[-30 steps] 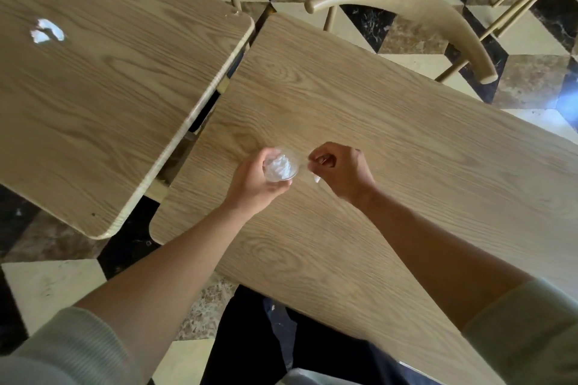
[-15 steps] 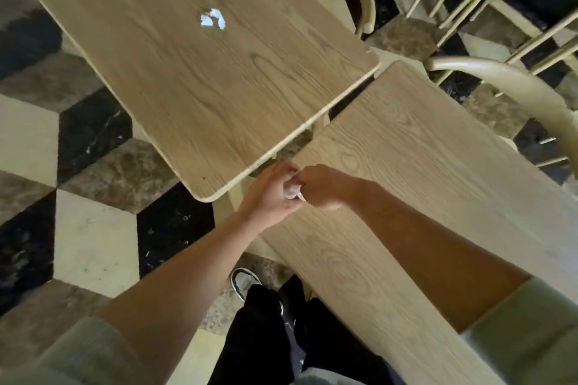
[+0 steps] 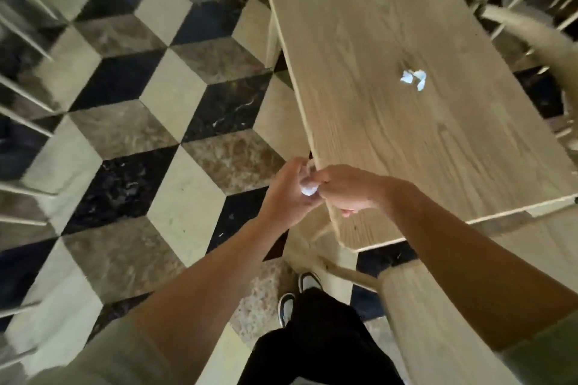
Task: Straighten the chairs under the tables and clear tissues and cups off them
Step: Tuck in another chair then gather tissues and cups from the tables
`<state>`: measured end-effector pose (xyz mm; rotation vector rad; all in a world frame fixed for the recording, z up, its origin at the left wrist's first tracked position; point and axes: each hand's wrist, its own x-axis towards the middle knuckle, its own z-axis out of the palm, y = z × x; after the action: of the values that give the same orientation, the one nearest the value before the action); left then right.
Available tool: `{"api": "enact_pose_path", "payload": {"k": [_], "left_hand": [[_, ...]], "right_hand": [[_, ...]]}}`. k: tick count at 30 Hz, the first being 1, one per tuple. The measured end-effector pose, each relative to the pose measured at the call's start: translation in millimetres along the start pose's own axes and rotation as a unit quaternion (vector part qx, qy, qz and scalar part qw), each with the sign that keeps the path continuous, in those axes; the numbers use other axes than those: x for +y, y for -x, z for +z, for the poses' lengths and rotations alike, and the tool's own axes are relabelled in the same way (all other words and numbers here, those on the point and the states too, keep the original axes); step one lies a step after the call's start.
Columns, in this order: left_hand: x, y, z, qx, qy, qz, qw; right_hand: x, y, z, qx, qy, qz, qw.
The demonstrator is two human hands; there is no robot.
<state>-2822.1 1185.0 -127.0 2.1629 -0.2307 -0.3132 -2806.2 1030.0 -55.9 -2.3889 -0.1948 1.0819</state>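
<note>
At the table's (image 3: 391,141) near left edge, the left hand (image 3: 286,194) and right hand (image 3: 345,189) together pinch a crumpled white tissue (image 3: 308,189). Torn tissue scraps (image 3: 413,79) lie mid-table, toward its right edge.

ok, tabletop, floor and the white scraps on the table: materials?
Tabletop: light wood or wood-look laminate, matte, visible grain. Floor: polished stone-like tiles, veined, cream, brown and black. White scraps: crumpled tissue or paper, apparently.
</note>
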Motion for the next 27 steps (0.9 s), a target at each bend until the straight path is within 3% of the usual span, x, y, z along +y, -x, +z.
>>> {"api": "enact_pose_path", "payload": {"k": [2, 4, 6, 9, 12, 16, 19, 22, 27], "left_hand": [[-8, -29, -12, 0.009, -0.003, 0.009, 1.000], [-12, -68, -21, 0.015, -0.007, 0.018, 1.000], [-12, -116, -23, 0.010, -0.015, 0.019, 1.000], [-5, -197, -19, -0.014, -0.018, 0.031, 0.999], [3, -276, -11, -0.050, -0.028, 0.065, 0.996], [8, -350, 3, -0.143, -0.059, 0.100, 0.983], [9, -380, 2, -0.161, -0.063, 0.105, 0.979], [10, -415, -11, -0.191, -0.066, 0.114, 0.973], [15, -494, -49, -0.189, -0.071, 0.111, 0.973]], "right_hand": [[-1, -19, -26, 0.045, -0.087, -0.025, 0.995], [11, -43, -58, 0.156, -0.182, -0.046, 0.970], [36, -74, -86, 0.301, -0.262, 0.019, 0.917], [99, -120, -124, 0.479, -0.284, 0.166, 0.814], [167, -151, -161, 0.524, -0.261, 0.263, 0.767], [220, -171, -187, 0.503, -0.297, 0.407, 0.702], [224, -182, -200, 0.509, -0.276, 0.402, 0.709], [204, -207, -212, 0.517, -0.243, 0.334, 0.750], [131, -275, -269, 0.453, -0.294, 0.244, 0.805]]}}
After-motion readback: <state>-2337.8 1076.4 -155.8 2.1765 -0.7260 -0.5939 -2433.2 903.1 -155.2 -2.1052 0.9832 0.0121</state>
